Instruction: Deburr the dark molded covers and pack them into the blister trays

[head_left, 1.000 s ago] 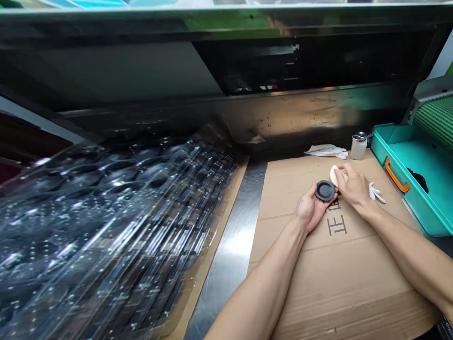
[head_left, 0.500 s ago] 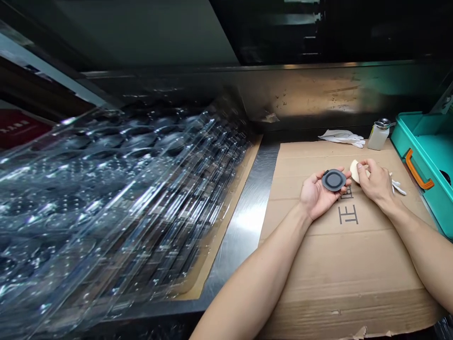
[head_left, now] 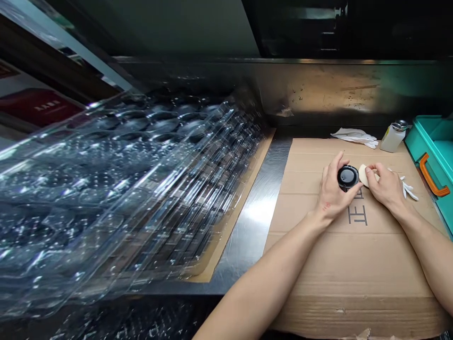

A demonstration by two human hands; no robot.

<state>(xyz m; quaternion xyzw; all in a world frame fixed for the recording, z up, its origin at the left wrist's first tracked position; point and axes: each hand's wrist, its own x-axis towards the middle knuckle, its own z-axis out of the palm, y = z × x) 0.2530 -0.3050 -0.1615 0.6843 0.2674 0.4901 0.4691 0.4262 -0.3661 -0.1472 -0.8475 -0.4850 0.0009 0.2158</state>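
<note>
While a glossy black disc point(head_left: 348, 176) is gripped by its rim between the thumb and fingers of the left hand point(head_left: 332, 189), its face is turned upward, presumably so that the surface is left exposed. A cream-coloured pad point(head_left: 363, 175), probably a sponge, is pinched between the thumb and fingers of the right hand point(head_left: 385, 185); its free edge is presented toward the disc, just beside the rim, though whether contact is made cannot be told. Both hands are held right of centre, above a flat cardboard sheet point(head_left: 347, 264), by which the metal counter point(head_left: 253, 222) is covered, perhaps against scratches. At upper right, a dispenser bottle point(head_left: 392, 139) is stood near the sheet's far corner, likely within reach but out of the way; beside it a white glove point(head_left: 355, 136) is laid flat. Another glove point(head_left: 411, 191) is partly hidden behind the right hand. At the right edge, a turquoise bin point(head_left: 425, 134) is placed with its orange handle point(head_left: 432, 177) facing the sheet. Across the left, clear moulded plastic trays point(head_left: 141, 179) are stacked, seemingly nested to save room.
</note>
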